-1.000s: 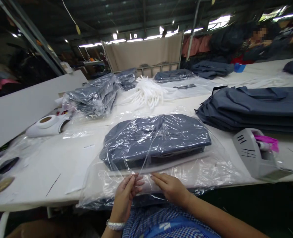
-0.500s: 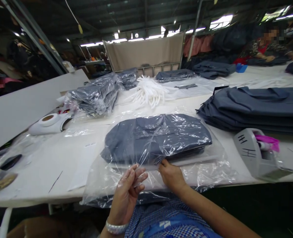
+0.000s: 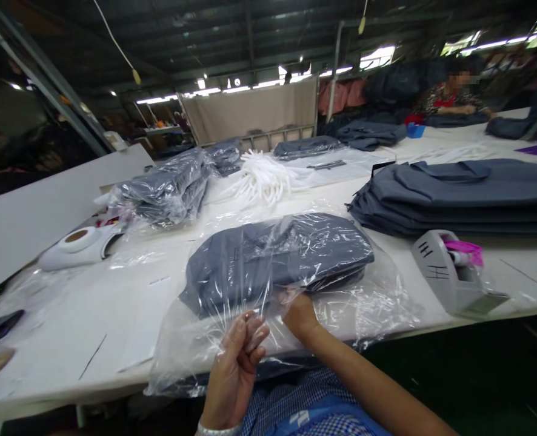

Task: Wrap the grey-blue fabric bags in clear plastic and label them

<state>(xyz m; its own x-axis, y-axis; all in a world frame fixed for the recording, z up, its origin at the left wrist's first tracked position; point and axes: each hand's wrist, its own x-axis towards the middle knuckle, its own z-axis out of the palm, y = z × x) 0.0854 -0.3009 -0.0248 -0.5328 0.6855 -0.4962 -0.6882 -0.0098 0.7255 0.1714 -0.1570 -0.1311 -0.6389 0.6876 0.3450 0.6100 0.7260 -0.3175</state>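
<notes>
Where left grip (image 3: pixel 243 348) pinches bag (image 3: pixel 377 306), garment (image 3: pixel 277 257) beyond

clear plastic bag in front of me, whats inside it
A folded blue-grey garment lies inside the plastic bag. The right hand reaches in at the open end, fingertips hidden under the garment; the left hand pinches the film.

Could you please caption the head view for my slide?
Left hand pinches the mouth of the clear plastic bag while the right hand meets the folded grey garment inside it.
</notes>
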